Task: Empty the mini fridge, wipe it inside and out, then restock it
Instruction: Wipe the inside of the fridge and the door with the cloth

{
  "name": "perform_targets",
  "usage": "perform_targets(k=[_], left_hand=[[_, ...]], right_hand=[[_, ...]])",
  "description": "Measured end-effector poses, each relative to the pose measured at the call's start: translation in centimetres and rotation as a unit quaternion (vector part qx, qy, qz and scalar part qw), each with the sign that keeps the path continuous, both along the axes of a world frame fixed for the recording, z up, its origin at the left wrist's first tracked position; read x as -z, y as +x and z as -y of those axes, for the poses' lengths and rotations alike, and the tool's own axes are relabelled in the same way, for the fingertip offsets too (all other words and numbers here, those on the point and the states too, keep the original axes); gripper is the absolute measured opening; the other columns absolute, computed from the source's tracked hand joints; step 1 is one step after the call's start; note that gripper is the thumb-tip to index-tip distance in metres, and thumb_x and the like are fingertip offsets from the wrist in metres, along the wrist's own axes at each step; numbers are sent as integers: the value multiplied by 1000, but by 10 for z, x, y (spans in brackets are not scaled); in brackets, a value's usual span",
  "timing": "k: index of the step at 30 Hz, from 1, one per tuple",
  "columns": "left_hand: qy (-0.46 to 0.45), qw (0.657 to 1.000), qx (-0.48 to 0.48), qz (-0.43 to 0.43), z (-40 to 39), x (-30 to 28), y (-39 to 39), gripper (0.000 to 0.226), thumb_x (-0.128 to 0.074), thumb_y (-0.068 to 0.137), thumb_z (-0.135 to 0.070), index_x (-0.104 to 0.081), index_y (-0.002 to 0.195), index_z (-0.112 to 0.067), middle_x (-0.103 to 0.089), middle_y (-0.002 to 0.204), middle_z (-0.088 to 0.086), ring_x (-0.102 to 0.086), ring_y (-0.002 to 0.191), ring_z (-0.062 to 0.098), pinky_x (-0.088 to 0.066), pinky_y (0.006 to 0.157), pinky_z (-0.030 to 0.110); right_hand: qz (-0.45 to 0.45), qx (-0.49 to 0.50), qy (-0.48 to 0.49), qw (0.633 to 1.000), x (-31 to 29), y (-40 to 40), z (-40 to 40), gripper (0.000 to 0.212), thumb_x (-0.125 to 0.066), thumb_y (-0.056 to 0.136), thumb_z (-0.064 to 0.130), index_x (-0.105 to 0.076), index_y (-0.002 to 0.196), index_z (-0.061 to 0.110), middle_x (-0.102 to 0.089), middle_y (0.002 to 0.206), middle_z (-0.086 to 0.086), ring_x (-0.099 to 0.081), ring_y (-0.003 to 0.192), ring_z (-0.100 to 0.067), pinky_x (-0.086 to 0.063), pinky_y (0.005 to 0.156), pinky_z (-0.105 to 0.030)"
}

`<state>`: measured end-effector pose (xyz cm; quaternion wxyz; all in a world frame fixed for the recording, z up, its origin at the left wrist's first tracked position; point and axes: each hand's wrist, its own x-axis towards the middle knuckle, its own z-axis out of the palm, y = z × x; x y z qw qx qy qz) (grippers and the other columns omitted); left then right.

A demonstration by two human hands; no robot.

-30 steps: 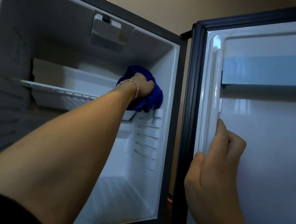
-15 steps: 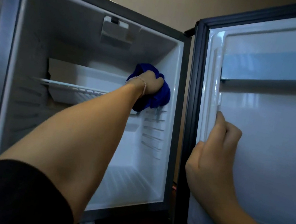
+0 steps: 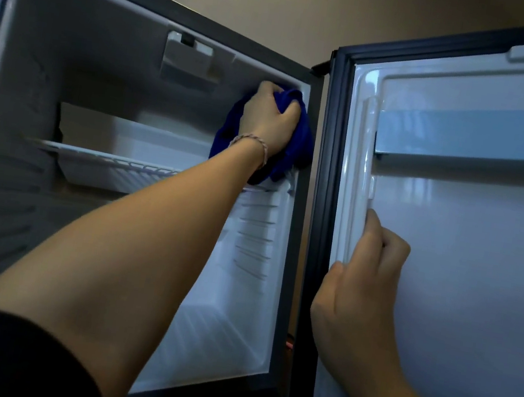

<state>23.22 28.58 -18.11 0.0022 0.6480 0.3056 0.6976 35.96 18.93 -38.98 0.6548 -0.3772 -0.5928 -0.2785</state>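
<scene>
The mini fridge stands open with a bare white interior. My left hand grips a bunched blue cloth and presses it against the inner right wall, near the top front corner. My right hand holds the inner edge of the open fridge door, fingers curled round the raised white rim. A thin bracelet sits on my left wrist.
A white wire shelf crosses the fridge at mid height with a white tray behind it. A lamp housing hangs from the ceiling. A pale door rail spans the door's upper part. Shelf grooves line the right wall.
My left hand has carried the blue cloth upward and forward along the right wall, from shelf level to the top corner. My right hand stays on the door edge.
</scene>
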Motion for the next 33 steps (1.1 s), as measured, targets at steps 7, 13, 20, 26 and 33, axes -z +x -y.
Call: perform_targets(k=[7,13,20,26,33], left_hand=[[-1,1000,3,-24,-4,55,-4,19,-57,92,-32,-54,106,-20,-62,89,-5,-60,80,13,-51,77,33],[31,998,42,-19,24,105,9,13,-64,88,-30,-57,96,-23,-64,86,-11,-62,81,7,-53,75,29],[27,982,157,101,50,66,10,16,-70,83,-33,-63,94,-24,-69,92,-4,-65,85,12,-55,74,30],[56,972,195,116,56,-12,24,34,-79,73,-41,-68,100,-24,-72,98,-3,-68,91,14,-58,83,35],[50,978,186,78,45,-21,32,18,-70,78,-42,-67,91,-30,-72,86,-7,-69,83,15,-59,80,41]], right_hand=[[7,7,-14,1000,-2,1,1,71,-37,84,4,-19,153,4,-31,130,-6,-48,107,-31,-49,93,-50],[9,0,-38,999,-3,0,10,70,-35,85,6,-20,153,-1,-31,131,-9,-48,108,-31,-49,94,-49],[69,-12,-85,994,-5,13,15,75,-36,86,9,-10,156,4,-26,133,-6,-47,110,-29,-49,98,-44],[66,-67,-96,991,-5,21,18,73,-34,92,13,-8,160,16,-24,131,9,-52,106,-30,-53,92,-46],[43,-91,-64,993,-3,26,10,67,-37,91,7,-19,156,8,-29,139,2,-46,126,-22,-36,111,-22]])
